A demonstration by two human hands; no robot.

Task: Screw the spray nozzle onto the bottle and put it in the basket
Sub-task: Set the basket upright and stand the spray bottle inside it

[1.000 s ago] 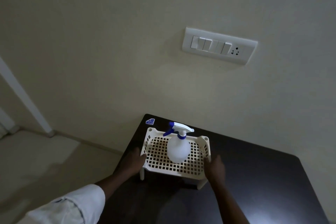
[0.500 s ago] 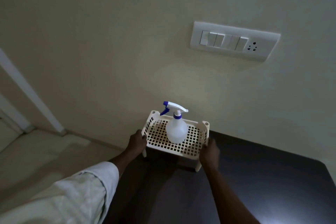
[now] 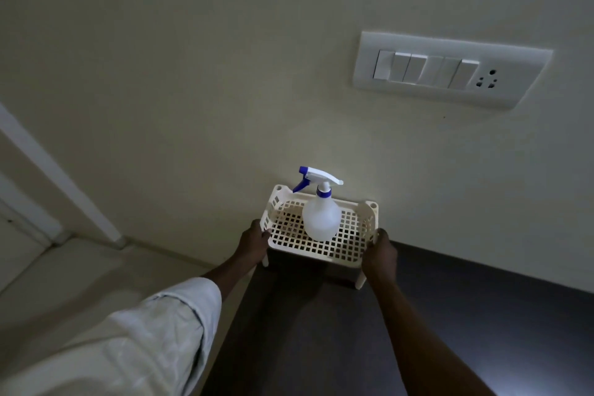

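A white translucent spray bottle [image 3: 321, 219] stands upright inside a cream lattice basket [image 3: 353, 254]. Its blue and white spray nozzle [image 3: 316, 179] sits on the bottle's neck and points left. The basket stands at the far left corner of a dark table [image 3: 321, 331], close to the wall. My left hand [image 3: 254, 239] grips the basket's left side. My right hand [image 3: 379, 255] grips its right front corner. Both arms reach forward over the table.
A cream wall rises right behind the basket. A white switch plate [image 3: 450, 69] with several switches and a socket is on the wall at upper right. Pale floor [image 3: 64, 283] and a door frame [image 3: 58, 177] lie to the left, beyond the table's edge.
Both hands have closed on the basket's sides and pushed it farther back toward the wall. The view has shifted closer, so the switch plate looks larger.
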